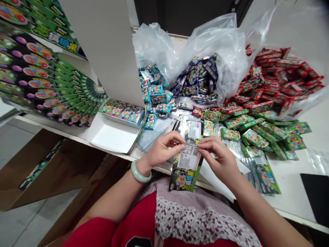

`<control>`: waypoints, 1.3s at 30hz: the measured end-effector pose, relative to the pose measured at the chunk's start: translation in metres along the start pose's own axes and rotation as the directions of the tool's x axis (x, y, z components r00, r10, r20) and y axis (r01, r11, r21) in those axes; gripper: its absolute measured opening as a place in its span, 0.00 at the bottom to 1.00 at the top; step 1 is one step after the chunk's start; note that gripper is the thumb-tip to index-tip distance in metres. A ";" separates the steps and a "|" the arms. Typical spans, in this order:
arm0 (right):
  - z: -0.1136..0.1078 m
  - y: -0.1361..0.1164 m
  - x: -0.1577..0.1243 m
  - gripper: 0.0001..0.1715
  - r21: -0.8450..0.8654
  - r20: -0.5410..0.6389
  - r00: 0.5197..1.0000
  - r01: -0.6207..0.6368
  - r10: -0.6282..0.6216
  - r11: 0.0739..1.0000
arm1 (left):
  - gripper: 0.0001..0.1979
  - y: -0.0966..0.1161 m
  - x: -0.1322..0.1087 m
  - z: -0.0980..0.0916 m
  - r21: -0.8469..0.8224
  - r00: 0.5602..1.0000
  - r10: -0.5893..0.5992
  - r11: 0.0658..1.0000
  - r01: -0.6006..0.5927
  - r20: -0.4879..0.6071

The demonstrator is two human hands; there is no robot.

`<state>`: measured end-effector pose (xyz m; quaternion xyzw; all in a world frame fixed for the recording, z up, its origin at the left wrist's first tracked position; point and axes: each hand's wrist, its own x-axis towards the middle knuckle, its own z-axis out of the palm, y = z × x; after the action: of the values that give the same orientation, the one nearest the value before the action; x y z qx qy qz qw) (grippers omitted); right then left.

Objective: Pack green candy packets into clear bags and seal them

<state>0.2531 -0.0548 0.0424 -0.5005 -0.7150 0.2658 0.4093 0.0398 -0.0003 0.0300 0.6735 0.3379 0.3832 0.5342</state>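
Between my hands hangs a black and green printed packaging bag [183, 175], its lower end in front of the apron. My left hand [162, 149], with a pale green bangle at the wrist, pinches the bag's upper edge. My right hand [219, 157] pinches the same edge at the other corner. Just beyond the fingers, a similar printed bag [194, 128] lies on the table. Beside it is a small green candy box [208, 128]. Whether the bag has anything inside, I cannot tell.
Behind are plastic bags of blue packets [155, 92], purple boxes [203, 77] and red boxes [285, 79]. Green boxes [264, 133] spill to the right, near stacked printed bags [267, 176]. At left stand a white carton [113, 137] and fanned printed bags [51, 82].
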 end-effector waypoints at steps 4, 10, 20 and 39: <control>0.004 0.003 -0.003 0.06 -0.013 -0.029 1.000 0.002 -0.002 1.000 | 0.05 -0.003 0.001 0.005 -0.023 1.000 0.023 0.999 -0.023 0.008; 0.008 0.007 -0.003 0.06 0.117 -0.089 0.995 -0.042 0.052 0.992 | 0.03 -0.005 0.000 -0.001 0.013 0.994 0.098 0.995 -0.099 0.039; -0.012 0.016 -0.004 0.11 0.295 -0.013 0.972 -0.221 0.235 0.930 | 0.03 -0.006 0.012 0.003 0.026 0.997 0.076 0.997 -0.076 -0.025; -0.068 0.068 -0.039 0.08 -0.306 -0.051 0.790 -0.594 0.610 0.744 | 0.02 -0.009 0.018 0.008 0.096 0.993 0.038 0.995 -0.027 -0.115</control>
<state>0.3508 -0.0692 0.0117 -0.7542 -0.5579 0.2826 0.2001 0.0554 0.0131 0.0230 0.6800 0.3752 0.4141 0.4747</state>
